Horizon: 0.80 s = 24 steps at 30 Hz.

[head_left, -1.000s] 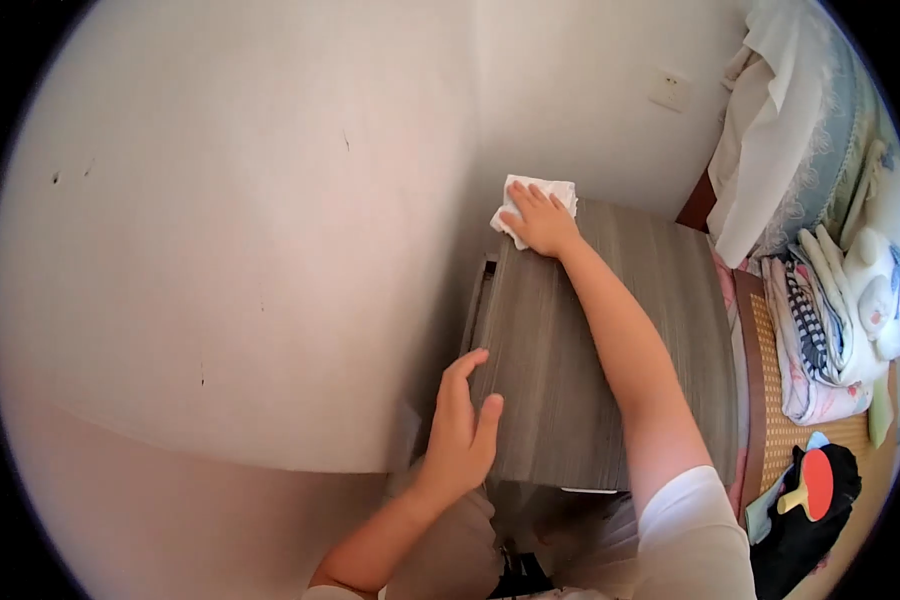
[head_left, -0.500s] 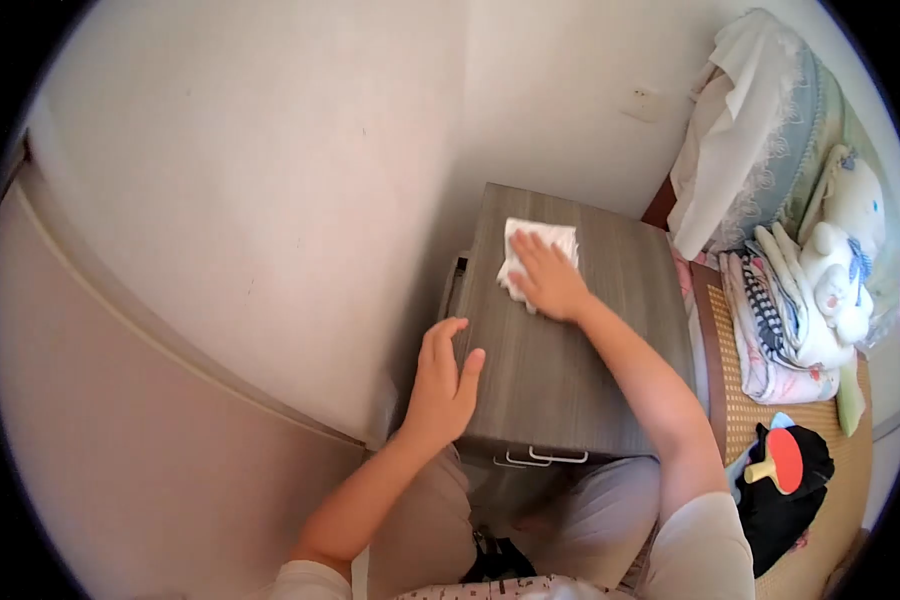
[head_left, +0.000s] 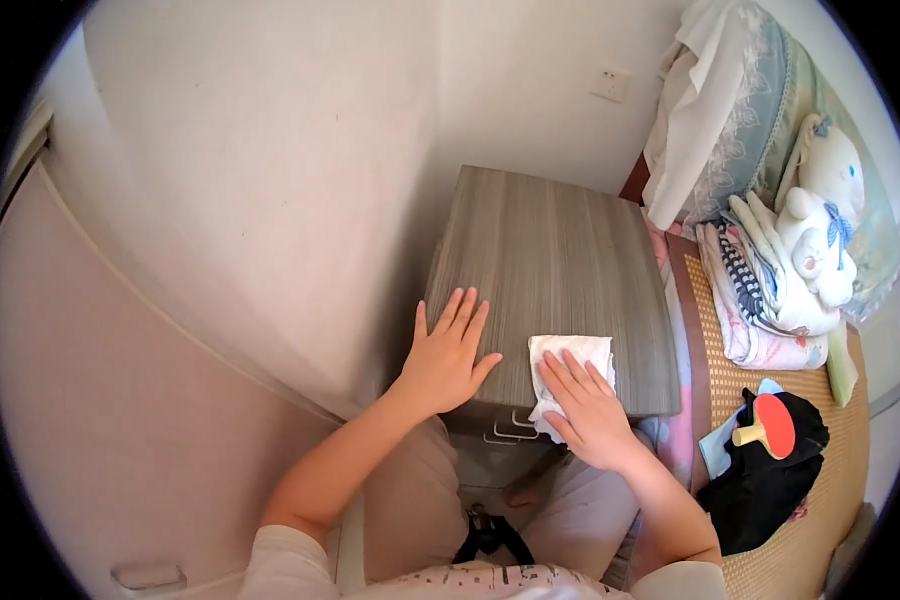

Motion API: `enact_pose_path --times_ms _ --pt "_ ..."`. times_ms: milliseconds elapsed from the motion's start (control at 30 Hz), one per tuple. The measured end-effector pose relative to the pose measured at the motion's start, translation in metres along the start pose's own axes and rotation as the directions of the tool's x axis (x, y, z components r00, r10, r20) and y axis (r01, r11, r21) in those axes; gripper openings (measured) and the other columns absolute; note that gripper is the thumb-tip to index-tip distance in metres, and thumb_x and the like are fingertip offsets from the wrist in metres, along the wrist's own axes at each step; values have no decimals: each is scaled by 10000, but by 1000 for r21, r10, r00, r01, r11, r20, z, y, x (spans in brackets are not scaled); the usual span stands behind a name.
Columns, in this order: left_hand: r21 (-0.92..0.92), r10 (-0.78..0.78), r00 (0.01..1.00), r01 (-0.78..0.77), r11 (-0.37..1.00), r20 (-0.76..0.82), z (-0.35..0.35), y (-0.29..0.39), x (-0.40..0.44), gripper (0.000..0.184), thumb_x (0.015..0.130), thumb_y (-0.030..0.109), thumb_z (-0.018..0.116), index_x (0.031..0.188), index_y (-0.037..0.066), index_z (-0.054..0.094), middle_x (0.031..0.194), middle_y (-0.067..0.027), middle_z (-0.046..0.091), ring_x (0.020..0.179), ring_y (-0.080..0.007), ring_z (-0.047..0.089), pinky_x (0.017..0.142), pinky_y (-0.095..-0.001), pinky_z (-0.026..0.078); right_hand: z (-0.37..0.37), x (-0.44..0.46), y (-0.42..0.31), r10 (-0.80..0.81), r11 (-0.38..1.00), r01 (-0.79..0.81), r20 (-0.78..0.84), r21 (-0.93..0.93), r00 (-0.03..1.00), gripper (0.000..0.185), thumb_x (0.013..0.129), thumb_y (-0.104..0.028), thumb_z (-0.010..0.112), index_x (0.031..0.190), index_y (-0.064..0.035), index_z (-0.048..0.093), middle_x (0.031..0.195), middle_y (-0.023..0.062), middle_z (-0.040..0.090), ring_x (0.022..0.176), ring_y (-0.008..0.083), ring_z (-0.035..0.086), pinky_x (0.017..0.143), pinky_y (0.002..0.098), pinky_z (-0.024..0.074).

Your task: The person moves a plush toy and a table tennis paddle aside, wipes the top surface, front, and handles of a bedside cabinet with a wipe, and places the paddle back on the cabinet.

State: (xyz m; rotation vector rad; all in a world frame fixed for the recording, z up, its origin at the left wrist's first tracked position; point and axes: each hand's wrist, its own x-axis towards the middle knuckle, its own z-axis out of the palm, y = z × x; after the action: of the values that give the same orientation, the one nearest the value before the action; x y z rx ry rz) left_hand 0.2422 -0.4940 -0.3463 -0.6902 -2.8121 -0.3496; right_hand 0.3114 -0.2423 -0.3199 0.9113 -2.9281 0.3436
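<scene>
A white wipe (head_left: 575, 347), perhaps a folded paper towel, lies on the front edge of the wood-grain cabinet top (head_left: 530, 240), with its lower corner hanging over the edge. My right hand (head_left: 592, 415) is pressed flat on it, fingers stretched out. To the left, my left hand (head_left: 448, 355) is open with fingers spread, at the cabinet's front left edge; whether its palm touches the surface I cannot tell. Below the front edge, metal drawer handles (head_left: 515, 428) show between my knees.
A bed with a woven mat (head_left: 715, 375) adjoins the cabinet on the right. It holds folded bedding (head_left: 760, 290), a white plush toy (head_left: 820, 220), black cloth (head_left: 760, 505) and a red table tennis bat (head_left: 773, 425). A wall socket (head_left: 609, 85) is behind; a pale door panel (head_left: 160, 400) is at left.
My right hand has slid the wipe from the back left of the cabinet top to its front edge. My left hand has turned and spread its fingers. The view has shifted slightly.
</scene>
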Motion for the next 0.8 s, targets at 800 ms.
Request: enact_pose_path --times_ms 800 --pt "-80 -104 989 96 992 -109 49 -19 133 593 994 366 460 1425 -36 395 1503 -218 362 1436 -346 283 1180 -497 196 46 340 223 317 943 -328 -144 -58 937 579 1012 -472 289 1507 -176 343 1582 21 300 1459 261 262 1187 466 200"
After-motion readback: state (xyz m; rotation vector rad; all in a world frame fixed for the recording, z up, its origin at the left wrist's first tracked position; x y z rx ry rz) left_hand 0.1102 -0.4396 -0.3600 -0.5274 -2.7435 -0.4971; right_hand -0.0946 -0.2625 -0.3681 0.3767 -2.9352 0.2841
